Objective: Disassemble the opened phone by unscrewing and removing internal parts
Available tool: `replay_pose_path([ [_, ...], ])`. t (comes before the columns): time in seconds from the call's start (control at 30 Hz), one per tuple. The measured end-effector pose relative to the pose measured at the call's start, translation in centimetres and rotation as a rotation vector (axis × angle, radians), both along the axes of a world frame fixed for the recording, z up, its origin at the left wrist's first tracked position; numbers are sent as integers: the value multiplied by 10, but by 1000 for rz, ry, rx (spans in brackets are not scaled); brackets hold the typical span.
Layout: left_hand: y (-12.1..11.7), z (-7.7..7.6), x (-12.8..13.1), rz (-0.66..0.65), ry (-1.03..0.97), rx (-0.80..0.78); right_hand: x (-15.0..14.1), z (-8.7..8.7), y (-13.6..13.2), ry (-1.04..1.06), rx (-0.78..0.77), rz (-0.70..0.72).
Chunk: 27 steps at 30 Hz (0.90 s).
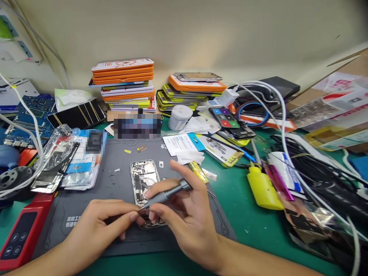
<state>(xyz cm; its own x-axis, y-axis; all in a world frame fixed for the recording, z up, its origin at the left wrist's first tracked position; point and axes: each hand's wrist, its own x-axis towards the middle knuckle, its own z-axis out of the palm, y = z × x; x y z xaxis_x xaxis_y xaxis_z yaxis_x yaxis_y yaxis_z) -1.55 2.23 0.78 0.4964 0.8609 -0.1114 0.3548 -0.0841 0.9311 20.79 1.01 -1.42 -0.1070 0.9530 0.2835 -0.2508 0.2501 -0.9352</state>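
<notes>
My right hand point(195, 218) grips a slim grey screwdriver point(169, 194), its shaft slanting down to the left over an opened phone point(149, 168). The phone's internal parts lie bare, and its lower half is largely covered by my hands. At the screwdriver's tip, the thumb and index finger of my left hand point(106, 218) are pinched together; whatever is between them is hidden. A dark grey work mat point(115, 188) lies under the phone. Near the phone's top right corner rests a small white SIM tray point(161, 164).
Stacked orange and yellow boxes point(126, 82) stand against the wall. A white tub point(179, 118) is in front of them. On the right are a yellow bottle point(263, 188) and tangled cables point(310, 168). A red device point(25, 230) with buttons lies at left.
</notes>
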Motion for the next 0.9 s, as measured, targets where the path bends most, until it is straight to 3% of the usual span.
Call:
replay_pose_path([
  [0.47, -1, 0, 4, 91, -105, -84, -2, 11, 8, 161, -237, 41],
  [0.9, -3, 3, 3, 96, -108, -136, -2, 6, 12, 213, -239, 95],
])
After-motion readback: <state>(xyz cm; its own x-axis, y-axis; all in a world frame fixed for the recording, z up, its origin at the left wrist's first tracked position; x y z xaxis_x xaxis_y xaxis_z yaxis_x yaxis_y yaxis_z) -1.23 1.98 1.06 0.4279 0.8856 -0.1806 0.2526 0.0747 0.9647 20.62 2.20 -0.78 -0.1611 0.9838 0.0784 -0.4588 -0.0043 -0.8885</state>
